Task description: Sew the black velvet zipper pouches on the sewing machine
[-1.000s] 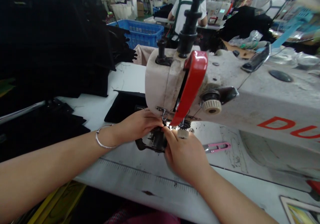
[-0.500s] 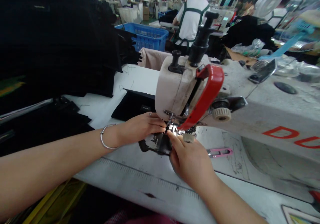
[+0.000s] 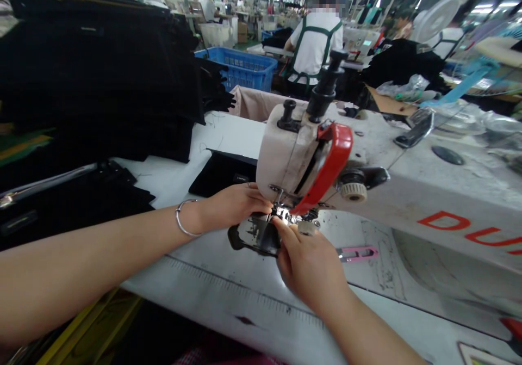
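Note:
A white sewing machine [image 3: 281, 147] with a red lever guard [image 3: 332, 164] stands in the middle, its needle area lit. My left hand [image 3: 236, 206], with a bangle at the wrist, has its fingertips at the left of the presser foot [image 3: 281, 211]. My right hand [image 3: 308, 256] reaches in from the front, its fingers closed and its index fingertip beside the foot. Whatever the fingertips press or hold is too small and hidden to make out. Behind my left hand lies a black fabric piece [image 3: 222, 172] with a small label.
Stacked black fabric [image 3: 101, 71] rises at the left. Pink-handled snips [image 3: 359, 253] lie right of my right hand. A ruler scale [image 3: 244, 289] runs along the table front. A blue basket [image 3: 248, 68] and a person [image 3: 314, 44] in white are beyond.
The view has shifted slightly, so the background sits lower. Both hands remain at the presser foot, with little visible movement. The red guard appears tilted a little differently.

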`<state>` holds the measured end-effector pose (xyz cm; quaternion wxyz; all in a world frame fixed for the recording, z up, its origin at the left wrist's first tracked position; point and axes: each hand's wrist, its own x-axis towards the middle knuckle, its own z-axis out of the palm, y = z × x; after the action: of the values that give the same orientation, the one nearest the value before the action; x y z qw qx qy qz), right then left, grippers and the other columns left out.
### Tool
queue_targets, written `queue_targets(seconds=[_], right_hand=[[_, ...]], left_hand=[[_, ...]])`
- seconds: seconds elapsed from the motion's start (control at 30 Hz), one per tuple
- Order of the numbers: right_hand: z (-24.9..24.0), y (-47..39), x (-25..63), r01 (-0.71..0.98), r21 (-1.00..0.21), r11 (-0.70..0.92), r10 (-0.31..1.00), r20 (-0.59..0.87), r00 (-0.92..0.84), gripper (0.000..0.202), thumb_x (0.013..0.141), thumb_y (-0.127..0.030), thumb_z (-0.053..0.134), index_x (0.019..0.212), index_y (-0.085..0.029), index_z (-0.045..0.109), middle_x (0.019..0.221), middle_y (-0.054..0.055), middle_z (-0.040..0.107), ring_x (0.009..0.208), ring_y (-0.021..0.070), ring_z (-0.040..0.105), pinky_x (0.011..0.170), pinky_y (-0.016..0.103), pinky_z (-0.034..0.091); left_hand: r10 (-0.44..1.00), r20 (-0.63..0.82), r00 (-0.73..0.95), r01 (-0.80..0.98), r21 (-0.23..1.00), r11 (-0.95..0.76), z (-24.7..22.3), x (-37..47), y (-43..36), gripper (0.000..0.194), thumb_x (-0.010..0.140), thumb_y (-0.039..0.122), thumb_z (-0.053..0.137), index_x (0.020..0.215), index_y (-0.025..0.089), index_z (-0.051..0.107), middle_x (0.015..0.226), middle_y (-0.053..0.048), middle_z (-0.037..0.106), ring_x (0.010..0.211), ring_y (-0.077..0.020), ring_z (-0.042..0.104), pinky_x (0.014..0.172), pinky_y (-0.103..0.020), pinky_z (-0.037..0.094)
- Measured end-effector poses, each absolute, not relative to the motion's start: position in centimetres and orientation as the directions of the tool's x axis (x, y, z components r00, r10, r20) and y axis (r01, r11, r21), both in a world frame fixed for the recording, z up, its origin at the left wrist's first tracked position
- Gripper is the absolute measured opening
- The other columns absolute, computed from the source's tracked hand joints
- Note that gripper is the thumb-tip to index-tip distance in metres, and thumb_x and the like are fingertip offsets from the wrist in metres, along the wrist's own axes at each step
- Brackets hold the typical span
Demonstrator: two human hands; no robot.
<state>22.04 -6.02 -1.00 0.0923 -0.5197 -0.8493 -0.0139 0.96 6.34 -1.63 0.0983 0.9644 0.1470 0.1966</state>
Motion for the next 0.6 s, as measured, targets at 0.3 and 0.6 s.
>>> queue_targets(seconds=[0.3, 0.6], right_hand=[[-0.6, -5.9, 21.9, 0.885, -0.085, 0.459, 0.883, 0.155, -0.443, 0.049, 0.089, -0.016, 0.05, 0.138, -0.016, 0.049, 0.096, 0.006, 0.068, 0.079, 0.0225, 0.059, 0.068, 0.036, 0.04], [0.0, -5.8, 21.9, 0.883, -0.119, 0.454, 0.889, 0.126, -0.44, 0.051, 0.089, -0.017, 0.051, 0.139, -0.017, 0.047, 0.095, 0.005, 0.069, 0.079, 0.0231, 0.058, 0.066, 0.035, 0.037]], left_hand=[[0.325, 0.346, 0.88, 0.256, 0.232, -0.939, -1.5, 1.0, 6.5, 0.023, 0.094, 0.006, 0.052, 0.106, 0.019, 0.068, 0.116, -0.005, 0.07, 0.116, -0.0187, 0.061, 0.108, -0.039, 0.046], [0.454, 0.245, 0.856, 0.401, 0.239, -0.885, 0.9, 1.4, 2.9, 0.03, 0.092, 0.002, 0.049, 0.113, 0.016, 0.064, 0.117, -0.009, 0.068, 0.115, -0.0223, 0.061, 0.103, -0.04, 0.048]])
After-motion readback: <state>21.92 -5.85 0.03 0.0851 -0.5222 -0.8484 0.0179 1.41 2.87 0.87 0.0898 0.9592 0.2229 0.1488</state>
